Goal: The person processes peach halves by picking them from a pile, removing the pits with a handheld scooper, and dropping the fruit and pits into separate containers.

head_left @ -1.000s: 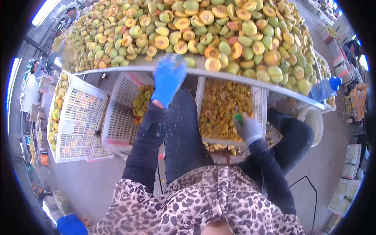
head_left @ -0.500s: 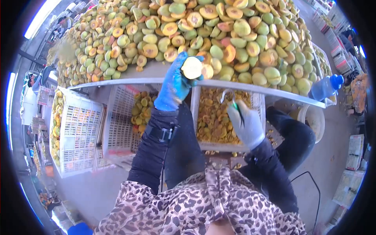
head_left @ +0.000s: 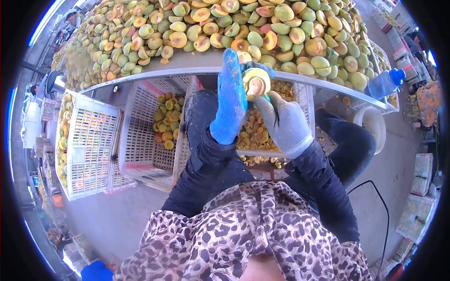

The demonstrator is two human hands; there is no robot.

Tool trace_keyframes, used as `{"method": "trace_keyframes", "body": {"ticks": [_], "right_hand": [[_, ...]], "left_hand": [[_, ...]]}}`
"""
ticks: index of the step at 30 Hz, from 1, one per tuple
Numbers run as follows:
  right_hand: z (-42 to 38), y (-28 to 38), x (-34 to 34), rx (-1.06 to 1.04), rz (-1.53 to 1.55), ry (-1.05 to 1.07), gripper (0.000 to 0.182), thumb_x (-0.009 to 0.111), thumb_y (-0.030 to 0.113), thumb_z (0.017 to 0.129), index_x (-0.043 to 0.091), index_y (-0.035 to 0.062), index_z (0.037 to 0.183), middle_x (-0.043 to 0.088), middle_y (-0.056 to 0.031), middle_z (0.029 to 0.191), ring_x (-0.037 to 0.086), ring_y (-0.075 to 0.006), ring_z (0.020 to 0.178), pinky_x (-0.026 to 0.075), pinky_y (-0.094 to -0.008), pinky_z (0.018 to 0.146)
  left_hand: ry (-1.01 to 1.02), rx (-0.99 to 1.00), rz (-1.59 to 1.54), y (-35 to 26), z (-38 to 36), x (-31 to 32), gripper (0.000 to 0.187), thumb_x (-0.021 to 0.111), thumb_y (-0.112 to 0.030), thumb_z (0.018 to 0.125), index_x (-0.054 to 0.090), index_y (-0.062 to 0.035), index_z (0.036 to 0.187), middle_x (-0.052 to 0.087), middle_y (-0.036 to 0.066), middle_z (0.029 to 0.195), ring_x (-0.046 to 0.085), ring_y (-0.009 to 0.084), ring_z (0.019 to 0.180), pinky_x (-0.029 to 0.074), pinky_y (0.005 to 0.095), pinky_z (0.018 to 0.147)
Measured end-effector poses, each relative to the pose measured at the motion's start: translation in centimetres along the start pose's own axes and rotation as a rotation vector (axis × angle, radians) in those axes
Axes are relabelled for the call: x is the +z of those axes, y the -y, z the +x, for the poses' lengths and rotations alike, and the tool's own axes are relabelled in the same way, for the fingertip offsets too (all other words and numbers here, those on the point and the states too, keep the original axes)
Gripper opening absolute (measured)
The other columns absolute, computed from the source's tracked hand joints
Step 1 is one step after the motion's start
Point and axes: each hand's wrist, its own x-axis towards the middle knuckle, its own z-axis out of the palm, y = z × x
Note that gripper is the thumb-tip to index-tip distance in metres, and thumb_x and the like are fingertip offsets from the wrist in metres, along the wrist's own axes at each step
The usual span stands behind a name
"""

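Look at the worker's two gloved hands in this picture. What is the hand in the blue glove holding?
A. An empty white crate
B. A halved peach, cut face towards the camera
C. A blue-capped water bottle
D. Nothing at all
B: the left hand in the blue glove grips a halved peach with its cut face showing, while the grey-gloved right hand presses up against it from below.

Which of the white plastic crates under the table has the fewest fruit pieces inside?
The middle white slatted crate, left of the blue-gloved left hand: only a small cluster of halves lies in it, while the crate under the hands is full.
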Motion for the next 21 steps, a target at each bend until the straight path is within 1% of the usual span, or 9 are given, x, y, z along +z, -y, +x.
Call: {"method": "trace_keyframes", "body": {"ticks": [2, 5, 7, 8, 11, 12, 16, 19, 21], "right_hand": [[-0.3, 0.1, -0.7, -0.001, -0.1, 0.054, 0.033, 0.054, 0.035, 0.093, 0.056, 0.0034, 0.086, 0.059, -0.0204, 0.06, 0.06, -0.0376, 0.057, 0.046, -0.0464, 0.051], [-0.8, -0.5, -0.9, -0.009, -0.149, 0.112, 0.034, 0.055, 0.036, 0.093, 0.057, 0.0034, 0.086, 0.059, -0.0205, 0.06, 0.061, -0.0375, 0.057, 0.046, -0.0464, 0.052], [-0.9, -1.0, -1.0, -0.038, -0.102, 0.107, 0.034, 0.055, 0.037, 0.092, 0.057, 0.0033, 0.086, 0.059, -0.0206, 0.061, 0.061, -0.0376, 0.058, 0.046, -0.0463, 0.052], [-1.0, -1.1, -0.9, -0.034, -0.082, 0.087, 0.034, 0.055, 0.036, 0.092, 0.057, 0.0033, 0.086, 0.059, -0.0206, 0.062, 0.061, -0.0378, 0.058, 0.046, -0.0463, 0.052], [-1.4, -1.1, -0.1, -0.022, 0.079, 0.028, 0.033, 0.055, 0.036, 0.092, 0.057, 0.0036, 0.085, 0.06, -0.0205, 0.063, 0.061, -0.0383, 0.06, 0.046, -0.0463, 0.053], [-1.8, -1.0, 0.3, -0.014, 0.222, -0.007, 0.033, 0.055, 0.036, 0.092, 0.057, 0.0038, 0.084, 0.06, -0.0203, 0.064, 0.06, -0.0386, 0.061, 0.046, -0.0463, 0.053], [-2.9, -0.8, 0.3, 0.024, 0.219, -0.013, 0.032, 0.056, 0.036, 0.092, 0.056, 0.0053, 0.083, 0.059, -0.0197, 0.063, 0.06, -0.0394, 0.061, 0.046, -0.0464, 0.053], [-3.4, -1.3, 0.1, -0.032, -0.04, -0.066, 0.031, 0.056, 0.035, 0.092, 0.055, 0.0058, 0.082, 0.059, -0.0183, 0.061, 0.06, -0.0371, 0.059, 0.046, -0.0452, 0.051], [-3.6, -1.8, -0.6, -0.108, -0.346, 0.028, 0.031, 0.056, 0.036, 0.091, 0.054, 0.0062, 0.081, 0.059, -0.0164, 0.06, 0.061, -0.0336, 0.057, 0.045, -0.0439, 0.049]], "left_hand": [[-0.01, -0.08, 0.001, -1.6, -0.2, -0.1, 0.043, 0.046, -0.035, 0.098, 0.047, 0.0012, 0.121, 0.064, 0.013, 0.099, 0.061, 0.0181, 0.091, 0.049, 0.0301, 0.084], [0.362, -0.089, 0.301, -3.9, -1.2, 0.3, 0.049, 0.049, -0.038, 0.096, 0.043, 0.0008, 0.126, 0.064, 0.012, 0.1, 0.061, 0.0174, 0.092, 0.049, 0.0303, 0.085], [0.33, -0.099, 0.122, -2.7, -1.2, -0.1, 0.052, 0.052, -0.04, 0.095, 0.043, 0.0006, 0.126, 0.063, 0.012, 0.102, 0.062, 0.0173, 0.093, 0.049, 0.0305, 0.086], [0.23, 0.133, 0.225, -1.7, -1.4, 0.6, 0.045, 0.047, -0.041, 0.097, 0.057, 0.0015, 0.108, 0.066, 0.007, 0.087, 0.062, 0.0133, 0.079, 0.05, 0.0274, 0.077], [0.093, -0.176, -0.118, -1.4, -2.5, 1.0, 0.042, 0.046, -0.035, 0.098, 0.051, 0.0006, 0.12, 0.063, 0.012, 0.107, 0.062, 0.0186, 0.093, 0.049, 0.031, 0.086], [0.097, 0.052, 0.014, -1.0, -3.7, 1.7, 0.038, 0.042, -0.03, 0.099, 0.054, 0.0007, 0.118, 0.063, 0.014, 0.109, 0.062, 0.02, 0.095, 0.049, 0.0319, 0.087], [0.024, -0.039, -0.243, -0.6, -4.5, 1.9, 0.036, 0.042, -0.027, 0.099, 0.054, 0.0011, 0.118, 0.062, 0.014, 0.111, 0.061, 0.0206, 0.097, 0.049, 0.0326, 0.088], [-0.03, -0.169, -0.398, -1.6, -4.7, 2.0, 0.036, 0.041, -0.026, 0.099, 0.053, 0.0017, 0.119, 0.063, 0.014, 0.112, 0.061, 0.0209, 0.099, 0.048, 0.0326, 0.09], [0.267, -0.173, -0.069, -1.3, -4.6, -0.1, 0.036, 0.041, -0.025, 0.099, 0.054, 0.0021, 0.119, 0.063, 0.014, 0.112, 0.061, 0.0206, 0.099, 0.048, 0.0321, 0.091]]}}
